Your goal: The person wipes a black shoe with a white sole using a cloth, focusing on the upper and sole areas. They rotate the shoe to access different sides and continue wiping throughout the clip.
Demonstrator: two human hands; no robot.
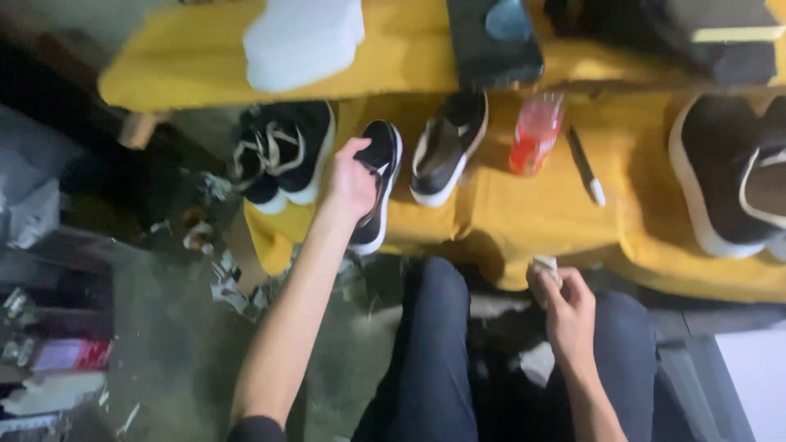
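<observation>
I am gripping a black shoe [376,184] with my left hand [352,182], fingers clamped on its side, on the yellow cloth [524,213]. My right hand [567,304] is pinching a small pale wad [544,265] above my lap.

The middle of the black shoe [378,176] is covered by the left hand [350,187]. A small pale object [544,265] is mostly enclosed by the right hand [569,309], so its kind cannot be told. At three o'clock, a large dark shoe [725,176] is cut by the edge. At twelve o'clock, a white block [303,41] is cropped and blurred.
</observation>
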